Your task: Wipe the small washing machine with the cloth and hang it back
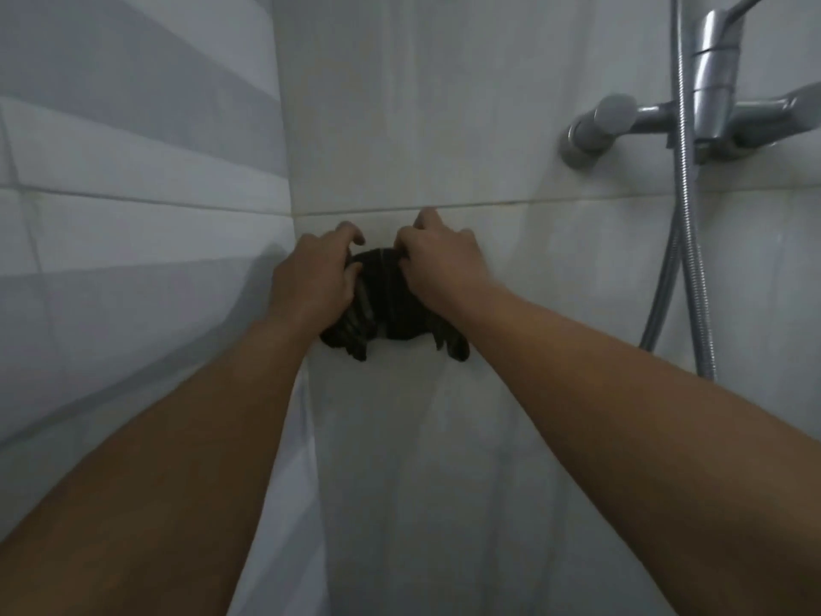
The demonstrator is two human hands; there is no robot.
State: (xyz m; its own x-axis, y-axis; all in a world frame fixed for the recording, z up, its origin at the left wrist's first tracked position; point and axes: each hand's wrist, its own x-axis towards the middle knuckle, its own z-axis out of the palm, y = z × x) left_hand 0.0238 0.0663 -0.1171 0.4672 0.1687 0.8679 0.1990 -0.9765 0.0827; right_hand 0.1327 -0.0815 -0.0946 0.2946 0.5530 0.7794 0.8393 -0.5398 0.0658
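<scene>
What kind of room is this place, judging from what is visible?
Most likely a bathroom or shower area: pale tiled walls meeting in a corner, a chrome wall-mounted mixer tap, and a ribbed metal shower hose.

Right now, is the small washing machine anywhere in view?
No, only tiled walls, a chrome shower tap and both hands on a dark striped cloth show.

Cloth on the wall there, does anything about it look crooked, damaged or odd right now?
Nothing looks damaged. The dark cloth is bunched up against the tiled wall near the corner, gripped at its top by the left hand and right hand, with ragged ends dangling unevenly below. No hook is visible behind it. The shower tap looks normal.
</scene>
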